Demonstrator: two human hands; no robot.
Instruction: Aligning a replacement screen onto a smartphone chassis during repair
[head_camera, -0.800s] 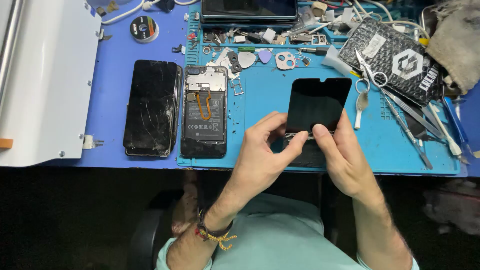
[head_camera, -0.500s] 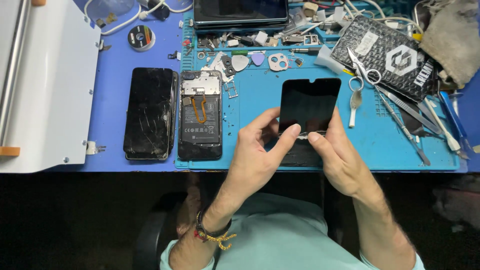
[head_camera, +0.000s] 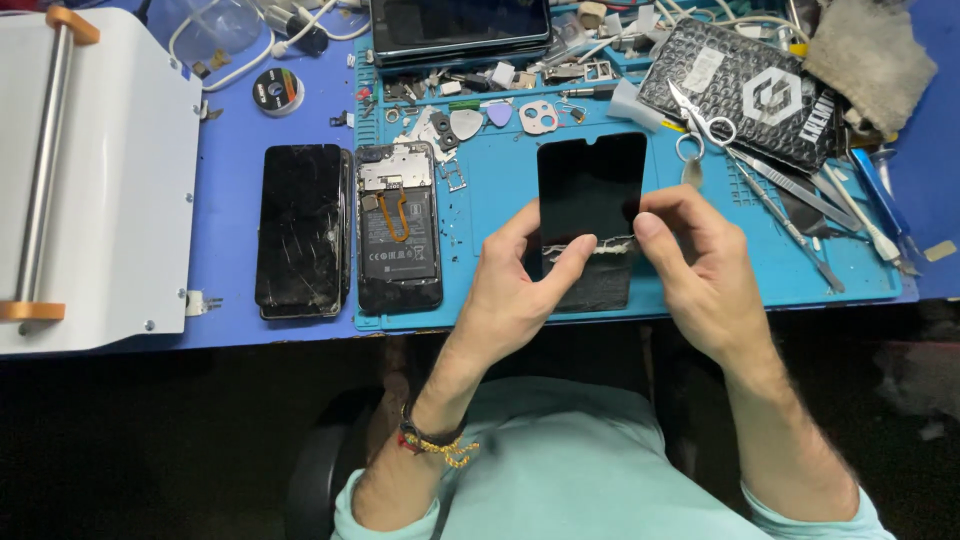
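Head view: both hands hold a glossy black phone screen panel upright over the teal work mat, the left hand with its fingers pinching the lower edge at a pale, ragged strip, the right hand with its fingers closed narrow on the panel's right side. Beyond the right fingers lies a black bubble-wrap pouch with a white hexagon label, scissors resting on it. Left of the left fingers sit an opened phone body and a cracked black screen on the blue table.
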